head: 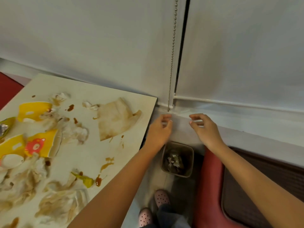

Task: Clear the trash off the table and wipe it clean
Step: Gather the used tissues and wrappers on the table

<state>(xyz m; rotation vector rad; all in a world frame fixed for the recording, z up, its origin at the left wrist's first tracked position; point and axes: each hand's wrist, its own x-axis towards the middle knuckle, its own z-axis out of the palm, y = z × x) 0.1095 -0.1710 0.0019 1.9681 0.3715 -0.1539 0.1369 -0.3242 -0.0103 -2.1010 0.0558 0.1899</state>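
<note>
L hand (160, 129) & R hand (204, 127) are both out past the table's (134, 104) right edge, over the trash bin (191, 162) on the floor. Fingers are loosely curled & spread, holding nothing. Table is littered: stained napkin (115, 119) near far-right corner, yellow paper cups (41, 143) by left edge, crumpled tissues (74, 132) mid-table, sauce smears (107, 164) toward the near edge.

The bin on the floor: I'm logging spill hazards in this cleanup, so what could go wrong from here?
1. The bin looks small and sits below the table edge, in a narrow gap beside the red seat. Sauce-stained tissues carried over could drip or miss it.
2. Sauce blobs near the table's edge could smear onto the left forearm crossing it.
</note>
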